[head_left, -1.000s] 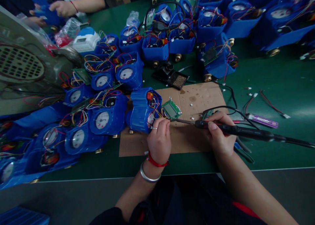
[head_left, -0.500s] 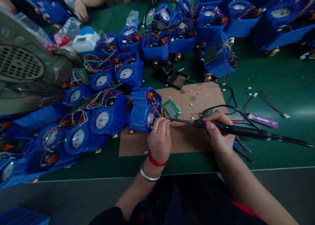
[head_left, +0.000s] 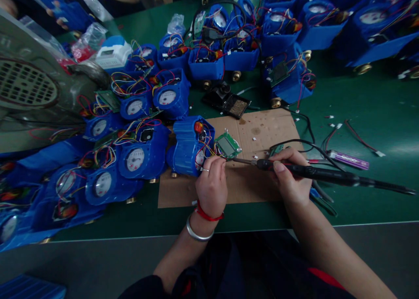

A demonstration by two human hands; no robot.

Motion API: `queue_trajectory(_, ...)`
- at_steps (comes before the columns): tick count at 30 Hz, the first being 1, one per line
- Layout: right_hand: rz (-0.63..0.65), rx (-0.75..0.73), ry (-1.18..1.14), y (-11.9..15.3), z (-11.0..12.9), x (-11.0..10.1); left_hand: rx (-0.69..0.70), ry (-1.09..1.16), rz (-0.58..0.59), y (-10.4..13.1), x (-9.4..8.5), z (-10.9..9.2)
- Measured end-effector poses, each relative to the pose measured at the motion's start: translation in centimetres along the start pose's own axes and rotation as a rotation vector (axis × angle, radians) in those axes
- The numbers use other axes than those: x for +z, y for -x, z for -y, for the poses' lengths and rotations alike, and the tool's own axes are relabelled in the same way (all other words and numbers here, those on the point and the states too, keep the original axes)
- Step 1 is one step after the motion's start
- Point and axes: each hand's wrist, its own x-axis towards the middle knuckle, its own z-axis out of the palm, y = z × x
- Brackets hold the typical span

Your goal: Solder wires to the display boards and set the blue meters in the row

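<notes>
The worktop (head_left: 248, 218) carries a cardboard sheet (head_left: 258, 183) beneath both hands, likely shielding it. Left of the left hand (head_left: 212, 190) and just beyond sits a blue meter (head_left: 185, 146), near enough for its wires to reach. The right hand (head_left: 296, 190) is closed pen-like around a soldering iron (head_left: 327, 174), probably for control. Beyond the left fingertips, pinched on something hidden, lies the circuit board (head_left: 227, 144).

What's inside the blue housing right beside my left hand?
The blue housing shows an orange part, thin wires and part of a white dial. Wires and your left hand partly cover the dial; anything beneath the wires is hidden.
</notes>
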Motion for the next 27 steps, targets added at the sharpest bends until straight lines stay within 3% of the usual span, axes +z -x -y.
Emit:
queue_trajectory(21,0.014,0.034,0.04,-0.03,0.22,-0.06,-0.001,-0.016,-0.006,-0.02,0.0,-0.16)
queue_trajectory(27,-0.077,0.02,-0.029,-0.05,0.61,0.44,-0.008,-0.013,0.016,-0.01,-0.05,-0.08)
